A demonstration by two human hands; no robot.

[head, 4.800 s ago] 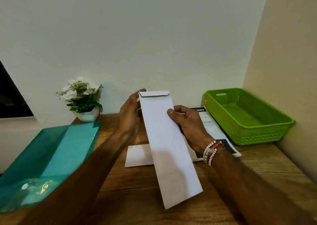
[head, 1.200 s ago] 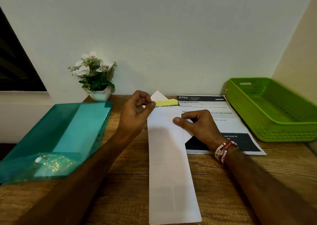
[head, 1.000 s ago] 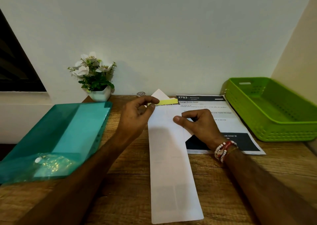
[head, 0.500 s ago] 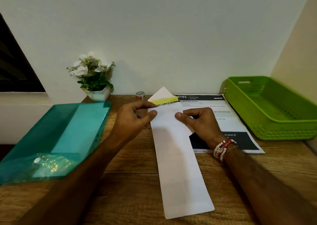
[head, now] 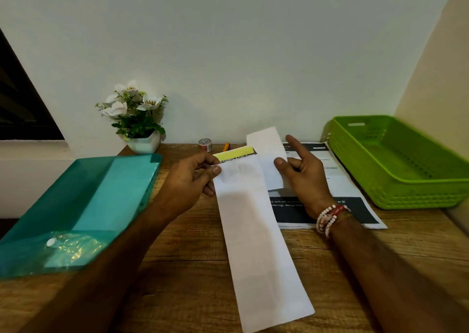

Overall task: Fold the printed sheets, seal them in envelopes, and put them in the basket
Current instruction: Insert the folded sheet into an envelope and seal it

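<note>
White envelope (head: 253,231) is lying on the wooden surface (head: 190,269); our left hand (head: 193,177) is pinching its top corner beside the yellow strip (head: 234,153), while our right hand (head: 304,177), forefinger outstretched, is pinching a white paper (head: 266,150) just beside it.

This looks like a small home-office corner. A wooden desk (head: 193,269) stands against a plain white wall (head: 228,53) and carries paperwork supplies: a teal plastic document folder (head: 101,193), a printed sheet (head: 337,185), a long white envelope (head: 253,244), a roll of tape (head: 205,144) and a green plastic basket (head: 418,198). 1 small pot of white flowers (head: 137,119) adds decoration.
</note>
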